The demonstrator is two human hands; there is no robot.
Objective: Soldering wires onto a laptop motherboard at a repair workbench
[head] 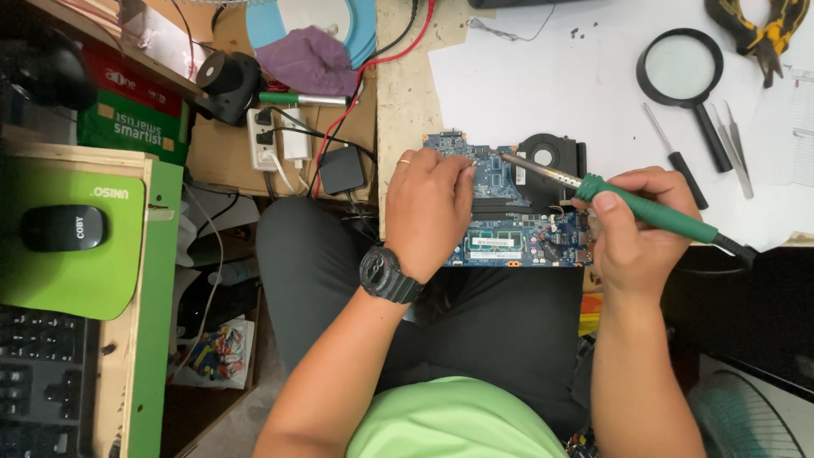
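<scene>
One blue board point(517, 216) lies at the bench's point(407, 110) near edge, partly overhanging the lap. The left hand point(428, 208) presses down on the board's left half, fingers curled. The right hand point(632, 233) pinches one green iron point(653, 212) like a pen, its tip over the board's far edge. A fan point(547, 153) touches the board's far side. One magnifier point(682, 72), one screwdriver point(678, 161) and two tweezers point(733, 148) lie toward the right edge, leaving bare paper point(543, 76) beyond the board.
</scene>
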